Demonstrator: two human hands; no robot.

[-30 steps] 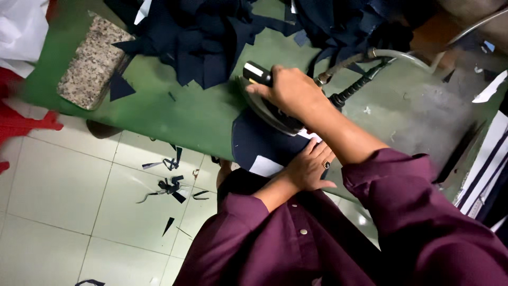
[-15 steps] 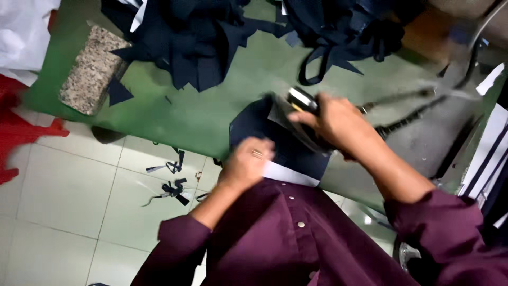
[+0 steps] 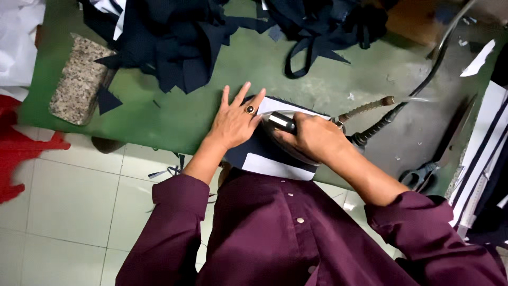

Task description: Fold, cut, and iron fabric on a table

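Red cloth (image 3: 21,153) on tiled floor (image 3: 69,201). Stone block (image 3: 79,79) on green tabletop (image 3: 159,114). Left hand (image 3: 235,119) flat, fingers spread, pressing dark fabric piece (image 3: 254,151). Right hand (image 3: 312,137) clenched around iron (image 3: 283,124) upon it. Scissors (image 3: 439,159) rightward.

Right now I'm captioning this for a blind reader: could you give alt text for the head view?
The right hand grips an iron's handle over a dark navy fabric piece on a green table, while the left hand presses flat on the fabric. Navy scraps, a granite block and scissors lie around.
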